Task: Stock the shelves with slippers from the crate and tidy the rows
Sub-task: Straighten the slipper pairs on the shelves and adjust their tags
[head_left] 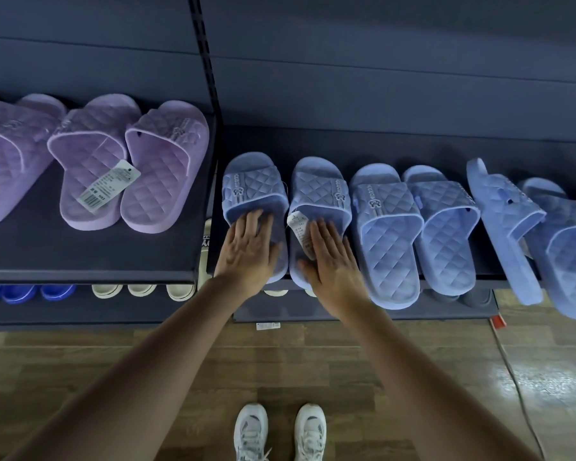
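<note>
Both hands lie flat with fingers straight, gripping nothing. The left hand (246, 251) presses one pale blue quilted rubber slipper (253, 184) just right of the black slotted shelf upright (210, 88), and the right hand (333, 261) presses the matching tagged slipper (320, 191) beside it. Both heels overhang the dark shelf (413, 144). An uneven push could skew the pair or topple the on-edge blue slipper (502, 227) farther right. The white paper tag (298, 224) is half covered, and no crate shows.

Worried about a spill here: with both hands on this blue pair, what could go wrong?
The blue slippers overhang the shelf, so a sideways nudge might tip some off. The tilted slipper far right leans on its neighbour and could slide off. Your right hand may crumple the tag.
</note>
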The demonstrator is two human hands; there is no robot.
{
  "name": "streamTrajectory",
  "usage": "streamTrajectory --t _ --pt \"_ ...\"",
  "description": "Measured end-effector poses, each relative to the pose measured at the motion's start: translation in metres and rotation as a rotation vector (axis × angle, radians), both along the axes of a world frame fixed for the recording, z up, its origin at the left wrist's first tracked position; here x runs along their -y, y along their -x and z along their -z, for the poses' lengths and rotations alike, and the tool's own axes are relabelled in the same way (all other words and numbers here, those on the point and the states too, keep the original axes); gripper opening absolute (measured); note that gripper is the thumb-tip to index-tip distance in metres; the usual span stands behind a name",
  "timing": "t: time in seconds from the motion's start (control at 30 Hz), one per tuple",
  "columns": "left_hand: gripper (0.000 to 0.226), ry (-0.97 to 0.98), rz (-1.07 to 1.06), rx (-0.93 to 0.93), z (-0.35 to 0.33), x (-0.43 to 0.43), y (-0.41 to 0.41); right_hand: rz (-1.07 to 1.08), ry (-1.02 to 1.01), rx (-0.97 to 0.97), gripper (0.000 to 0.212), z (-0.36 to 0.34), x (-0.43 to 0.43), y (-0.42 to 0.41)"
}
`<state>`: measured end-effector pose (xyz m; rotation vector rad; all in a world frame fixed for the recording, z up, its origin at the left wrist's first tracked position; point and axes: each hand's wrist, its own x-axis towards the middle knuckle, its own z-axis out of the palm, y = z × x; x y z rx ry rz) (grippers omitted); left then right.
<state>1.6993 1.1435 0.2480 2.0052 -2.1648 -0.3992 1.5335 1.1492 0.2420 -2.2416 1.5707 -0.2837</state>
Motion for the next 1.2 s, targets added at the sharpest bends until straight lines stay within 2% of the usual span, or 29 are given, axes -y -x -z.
streamTrajectory --t 0.07,0.2,0.3,0.43,0.57,0.7,0.83,1.1,1.2 --pt "0.065 -0.012 0.015 -0.018 0.004 -0.001 0.0 -0.007 -0.031 -0.023 0.075 -0.003 0.004 -0.001" --pt "0.082 0.009 0.038 -0.095 0.009 -0.005 -0.002 -0.006 -0.091 -0.081 0.064 -0.003 0.015 -0.007" --pt "0.076 0.043 0.029 -0.14 0.013 -0.004 -0.003 0.0 -0.072 -0.076 0.078 -0.004 0.018 -0.01" --pt "0.067 0.077 0.041 -0.138 0.018 0.0 -0.005 -0.007 -0.142 -0.087 0.062 -0.008 0.022 -0.01" --pt "0.07 0.041 0.082 -0.114 0.019 0.022 -0.013 0.0 -0.168 -0.08 0.061 -0.013 0.042 -0.015" --pt "0.077 0.075 0.077 -0.132 0.025 0.047 -0.019 -0.011 -0.135 -0.074 0.061 -0.013 0.068 -0.021" --pt "0.073 0.123 0.087 -0.117 0.028 0.06 -0.026 0.0 -0.105 -0.071 0.061 -0.01 0.091 -0.026" --pt "0.08 0.112 0.06 -0.098 0.024 0.078 -0.024 -0.011 -0.08 -0.082 0.058 -0.005 0.096 -0.027" --pt "0.079 0.127 0.052 -0.122 0.024 0.077 -0.023 -0.005 -0.071 -0.085 0.073 -0.001 0.095 -0.03"
